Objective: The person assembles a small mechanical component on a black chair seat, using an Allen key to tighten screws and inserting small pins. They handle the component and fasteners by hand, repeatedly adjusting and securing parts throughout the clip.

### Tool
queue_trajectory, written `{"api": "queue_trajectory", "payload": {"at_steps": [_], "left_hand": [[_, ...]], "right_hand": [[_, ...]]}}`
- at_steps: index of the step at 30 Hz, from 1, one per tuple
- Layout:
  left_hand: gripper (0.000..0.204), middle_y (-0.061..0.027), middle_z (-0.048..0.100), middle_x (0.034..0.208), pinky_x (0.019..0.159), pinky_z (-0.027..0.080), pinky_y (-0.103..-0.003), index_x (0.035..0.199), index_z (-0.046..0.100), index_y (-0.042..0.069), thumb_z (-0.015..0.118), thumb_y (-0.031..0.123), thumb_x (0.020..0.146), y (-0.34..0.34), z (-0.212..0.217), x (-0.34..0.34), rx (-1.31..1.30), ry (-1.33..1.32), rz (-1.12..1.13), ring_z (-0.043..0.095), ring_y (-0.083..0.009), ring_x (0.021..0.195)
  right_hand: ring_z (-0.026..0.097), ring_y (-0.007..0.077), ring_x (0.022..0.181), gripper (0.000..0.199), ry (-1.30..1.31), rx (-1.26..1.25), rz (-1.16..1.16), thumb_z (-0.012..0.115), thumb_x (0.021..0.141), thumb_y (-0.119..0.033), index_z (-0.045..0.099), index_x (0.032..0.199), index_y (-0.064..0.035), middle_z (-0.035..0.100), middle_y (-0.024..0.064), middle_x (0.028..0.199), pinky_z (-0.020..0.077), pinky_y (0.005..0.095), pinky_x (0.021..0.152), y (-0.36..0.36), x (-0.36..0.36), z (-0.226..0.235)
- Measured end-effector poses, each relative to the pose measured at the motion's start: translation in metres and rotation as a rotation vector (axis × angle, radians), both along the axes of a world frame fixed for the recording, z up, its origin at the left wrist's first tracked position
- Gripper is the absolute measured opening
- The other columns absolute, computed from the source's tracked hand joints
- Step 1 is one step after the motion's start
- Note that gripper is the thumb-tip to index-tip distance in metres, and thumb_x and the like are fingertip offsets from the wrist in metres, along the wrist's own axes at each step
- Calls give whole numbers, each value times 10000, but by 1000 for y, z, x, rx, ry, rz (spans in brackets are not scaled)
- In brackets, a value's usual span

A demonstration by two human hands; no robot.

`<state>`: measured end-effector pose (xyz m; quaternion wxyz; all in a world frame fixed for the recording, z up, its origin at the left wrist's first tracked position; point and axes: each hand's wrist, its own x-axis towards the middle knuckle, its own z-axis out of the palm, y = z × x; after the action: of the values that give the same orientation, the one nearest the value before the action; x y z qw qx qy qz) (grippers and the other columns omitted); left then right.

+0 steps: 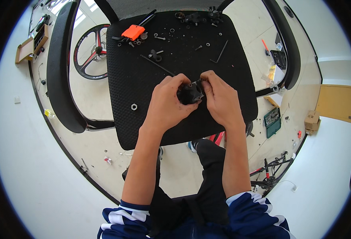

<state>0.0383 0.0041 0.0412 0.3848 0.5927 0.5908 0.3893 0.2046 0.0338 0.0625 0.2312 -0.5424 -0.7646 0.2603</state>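
Black and chunky, the small mechanical part (190,94) sits dead centre of the frame, pinched between both hands just above the black mesh chair seat (143,103) that serves here as a work surface. The left hand (168,104) wraps around its left side, fingers curled closed on the body. The right hand (219,97) closes in from the right, thumb and fingertips nipped on a small piece at the part's upper right edge. What that piece is, too small to tell.

How far along? My read is mid-job: plenty of loose hardware is spread out on the seat, so a good deal looks unfitted yet. A lone hex nut (134,106) lies left of centre, near the left hand. Further up, washers and small bolts (171,34) scatter across the top of the seat, with an orange-handled tool (133,32) at upper left, a long thin rod (156,65) running diagonally, and an L-shaped hex key (221,52) at upper right. A cluster of black components (201,16) sits at the very top edge.

Containers now: a green open case (272,120) rests on the floor at the right, holding small bits I can't make out. A cardboard box (312,120) stands further right. A bicycle wheel (91,51) lies on the floor at upper left.
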Motion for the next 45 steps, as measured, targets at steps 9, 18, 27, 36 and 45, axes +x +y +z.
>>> {"api": "queue_trajectory", "payload": {"at_steps": [9,18,27,36,45], "left_hand": [[393,-84,645,869,605,521,-267,983,680,40,873,109,648,-3,-2,-2,65,52,-38,634,-169,694],[411,-92,650,877,615,525,-279,999,687,34,866,89,633,-4,-3,3,71,58,-16,632,-186,684],[419,-91,653,885,611,523,-271,1007,684,36,868,90,634,-2,-2,6,47,72,1,638,-171,692],[414,-95,651,892,605,524,-270,996,679,31,872,91,634,-3,-1,5,58,59,-10,637,-161,692],[416,-96,651,868,591,519,-266,980,661,24,886,110,641,-1,-2,-2,55,83,16,644,-168,684]], "right_hand": [[642,297,708,91,108,48,34,618,961,-156,627,992,-71,642,79,860,493,337,617,-1,5,0],[619,286,659,100,198,3,-66,627,957,-147,627,968,-48,645,89,845,475,332,595,-3,1,4],[603,291,650,142,111,-14,-59,615,973,-170,601,918,-39,637,113,782,468,344,607,3,3,-9],[602,309,676,140,160,-32,-21,614,970,-192,588,943,-57,620,110,762,451,364,597,2,3,0],[617,324,741,139,-211,-330,1,630,951,-199,665,961,-65,610,117,800,468,402,647,39,-6,8]]}}
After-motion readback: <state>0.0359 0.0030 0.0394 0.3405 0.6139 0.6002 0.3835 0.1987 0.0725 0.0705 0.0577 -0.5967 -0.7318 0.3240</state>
